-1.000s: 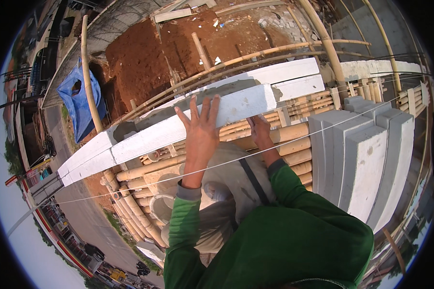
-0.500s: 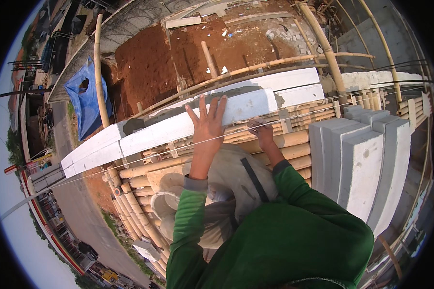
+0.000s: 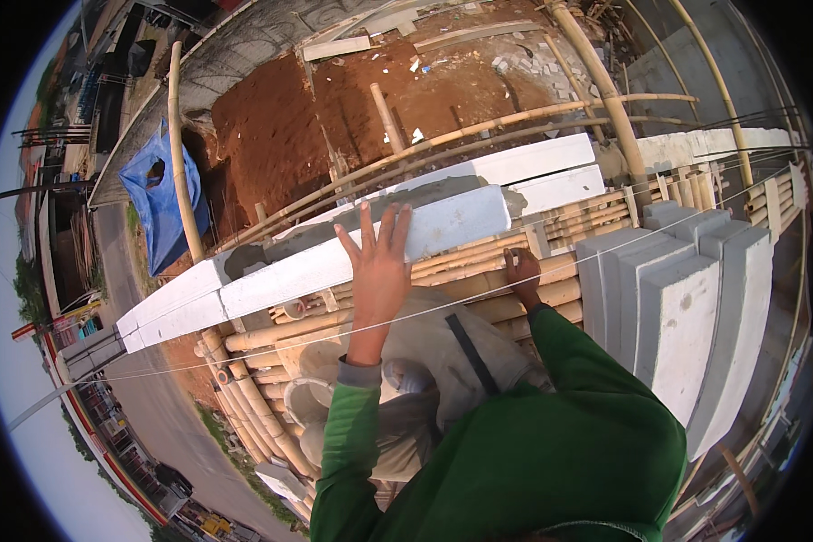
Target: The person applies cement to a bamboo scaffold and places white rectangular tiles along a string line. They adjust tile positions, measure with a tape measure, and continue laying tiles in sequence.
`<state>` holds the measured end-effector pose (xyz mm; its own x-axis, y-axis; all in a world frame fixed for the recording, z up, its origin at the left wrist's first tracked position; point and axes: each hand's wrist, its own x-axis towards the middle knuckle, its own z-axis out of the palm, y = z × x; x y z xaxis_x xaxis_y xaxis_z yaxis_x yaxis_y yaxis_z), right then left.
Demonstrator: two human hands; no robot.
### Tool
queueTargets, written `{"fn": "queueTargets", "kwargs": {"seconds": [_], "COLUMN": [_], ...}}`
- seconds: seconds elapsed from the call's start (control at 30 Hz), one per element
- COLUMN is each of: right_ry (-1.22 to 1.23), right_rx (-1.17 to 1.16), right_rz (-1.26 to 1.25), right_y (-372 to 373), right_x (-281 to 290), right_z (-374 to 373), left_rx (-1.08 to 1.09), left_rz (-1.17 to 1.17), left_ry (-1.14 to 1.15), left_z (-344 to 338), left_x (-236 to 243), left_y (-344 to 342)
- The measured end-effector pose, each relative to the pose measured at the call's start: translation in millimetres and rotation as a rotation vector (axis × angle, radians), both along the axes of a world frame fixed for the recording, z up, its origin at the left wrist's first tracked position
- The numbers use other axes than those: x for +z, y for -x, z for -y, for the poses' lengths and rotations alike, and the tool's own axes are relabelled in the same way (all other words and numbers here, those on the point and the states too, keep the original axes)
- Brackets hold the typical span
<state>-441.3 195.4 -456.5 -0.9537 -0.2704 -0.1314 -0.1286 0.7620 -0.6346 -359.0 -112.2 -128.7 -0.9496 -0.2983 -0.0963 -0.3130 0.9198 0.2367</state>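
Note:
My left hand (image 3: pixel 378 275) lies with fingers spread on a pale lightweight block (image 3: pixel 456 219) in a long low wall. Its fingertips reach the block's upper edge, beside wet grey mortar (image 3: pixel 361 217). To its right, my right hand (image 3: pixel 522 271) is closed, fingers curled, just on my side of the wall. A thin white string (image 3: pixel 452 304) runs across the whole view and passes at the right hand, which seems to pinch it; the exact grip is small and partly hidden. The string also crosses in front of my left wrist. White blocks (image 3: pixel 289 282) continue to the left.
Stacked grey-white blocks (image 3: pixel 677 307) stand close on my right. Bamboo poles (image 3: pixel 280 336) form the platform under me, with a round bucket (image 3: pixel 307 397) near my left forearm. An upright bamboo pole (image 3: pixel 182 154) and blue tarp (image 3: pixel 158 194) stand beyond the wall, before red soil (image 3: pixel 271 126).
My right hand has moved away from the wall, toward me and slightly right, and the string has shifted toward me with it. My left hand stays on the block.

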Motion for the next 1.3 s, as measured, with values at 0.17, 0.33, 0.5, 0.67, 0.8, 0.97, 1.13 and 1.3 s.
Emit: {"fn": "queueTargets", "kwargs": {"seconds": [0.17, 0.33, 0.5, 0.67, 0.8, 0.97, 1.13, 1.3], "right_ry": [-0.192, -0.225, -0.294, -0.272, -0.278, -0.423, -0.435, -0.408], "right_rx": [-0.044, 0.009, 0.046, 0.085, 0.116, 0.175, 0.136, 0.120], "right_rz": [-0.062, -0.089, -0.166, -0.245, -0.225, -0.226, -0.176, -0.180], "right_y": [1.7, -1.2, -2.7, -1.2, -1.0, -4.2, -5.5, -4.0], "right_x": [3.3, -7.0, -16.8, -19.0, -26.9, -34.4, -24.1, -15.3], "right_z": [15.1, 17.2, 14.7, 13.0, 10.8, 8.9, 10.6, 13.8], "left_rx": [0.008, 0.018, 0.031, 0.056, 0.066, 0.080, 0.090, 0.127], "left_rz": [0.068, 0.063, 0.069, 0.100, 0.134, 0.122, 0.112, 0.098], "left_ry": [0.027, 0.001, -0.036, -0.060, -0.040, -0.061, -0.022, 0.004], "left_z": [-0.8, 1.0, 1.2, 0.8, 0.8, 1.9, -2.3, -8.4], "left_x": [4.0, 2.5, 2.2, 7.1, 8.3, 3.4, 3.8, 5.1], "left_y": [5.9, 5.3, 6.1, 10.3, 11.4, 9.8, 7.2, 4.2]}}
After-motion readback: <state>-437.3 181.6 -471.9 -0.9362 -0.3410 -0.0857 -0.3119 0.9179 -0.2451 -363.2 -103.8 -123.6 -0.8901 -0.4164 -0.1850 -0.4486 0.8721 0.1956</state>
